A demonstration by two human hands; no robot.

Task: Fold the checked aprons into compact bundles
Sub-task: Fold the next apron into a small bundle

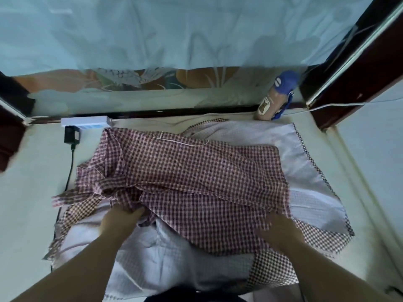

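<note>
A red-and-white checked apron lies spread and rumpled across the middle of the floor, bunched at its left side. Under it lies a second apron, pale on the face turned up, with a dark checked border along its right and near edges. My left hand grips a bunched fold at the red apron's near left edge. My right hand, blurred, rests on the red apron's near right edge; its grip is unclear.
A black power adapter with a cable, and a white power strip, sit at the far left. A bottle with a blue cap leans at the far right. Dark wooden frame posts flank a patterned curtain.
</note>
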